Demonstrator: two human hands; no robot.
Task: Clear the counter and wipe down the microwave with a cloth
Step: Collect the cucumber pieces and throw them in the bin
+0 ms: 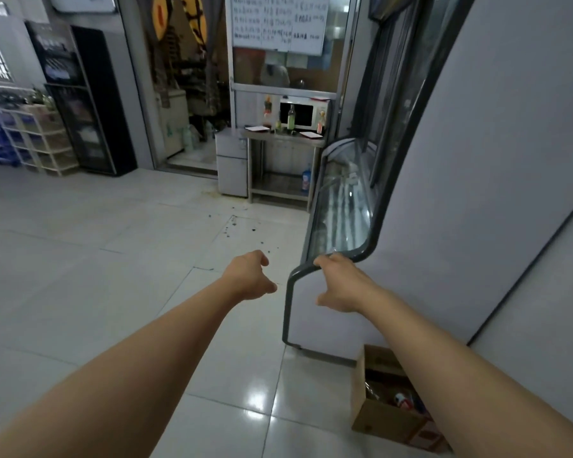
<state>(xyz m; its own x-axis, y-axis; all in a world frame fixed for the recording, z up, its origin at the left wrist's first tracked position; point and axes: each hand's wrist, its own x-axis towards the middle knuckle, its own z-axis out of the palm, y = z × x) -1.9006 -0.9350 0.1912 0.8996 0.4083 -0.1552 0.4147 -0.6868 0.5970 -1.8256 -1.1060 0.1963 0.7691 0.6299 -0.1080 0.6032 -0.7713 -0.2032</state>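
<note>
1. The left hand (250,276) reaches forward over the floor (80,259) on a bare, outstretched arm. Its grip is loose and holds nothing: fingers bent down and away from the camera, thumb pointing toward 3 o'clock.
2. The right hand (339,285) is stretched out the same way, just beside the near corner of a glass-topped freezer (341,206). Its grip is also slack and holds nothing. The fingertips lie at the grey rim of the freezer; whether they touch it cannot be told. The thumb sticks out toward 9 o'clock.
3. The two hands are near each other but apart, with floor tile between them.
4. At 12 o'clock from the hands, well apart from them, a metal tabletop (285,135) stands against a glazed wall. On it sits the microwave (303,114): white casing, dark door window, control strip on its right side. Any lettering on it is too small to read.
5. A green-labelled bottle (291,117) stands in front of the microwave door, and flat red-edged cards (257,128) lie on the tabletop at either side.
6. A white board (278,21) above, at 12 o'clock, carries rows of handwriting, too blurred to read.
7. At 5 o'clock from the right hand, an open cardboard box (387,414) sits on the floor beside the freezer, with printing on it that cannot be made out.
8. Dark specks are scattered on the floor tiles ahead of the left hand.
</note>
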